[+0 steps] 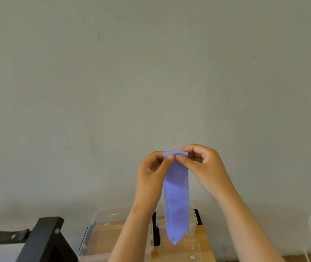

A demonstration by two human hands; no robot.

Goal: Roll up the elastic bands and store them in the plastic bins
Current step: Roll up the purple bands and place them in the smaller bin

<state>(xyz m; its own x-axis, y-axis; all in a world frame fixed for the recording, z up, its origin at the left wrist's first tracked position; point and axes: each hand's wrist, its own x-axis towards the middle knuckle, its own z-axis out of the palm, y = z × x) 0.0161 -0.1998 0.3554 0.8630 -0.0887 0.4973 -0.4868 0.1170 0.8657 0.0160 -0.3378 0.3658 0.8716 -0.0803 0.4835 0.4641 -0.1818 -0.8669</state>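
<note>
Hands: left hand (151,167) and right hand (201,167) both pinched the folded top edge of the long soft purple elastic band (176,201), middle of the frame | Band: hung straight down from the pinch, long way up-and-down, both hands equally near | Behind: clear plastic bins (88,235), lower frame, past its tip | Next, I think: roll downward.

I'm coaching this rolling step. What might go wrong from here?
The left hand and right hand pinch just the first fold of the purple elastic band, so it may spring open. The long tail hangs free and may roll skewed. If dropped, it could miss the clear plastic bins.
</note>
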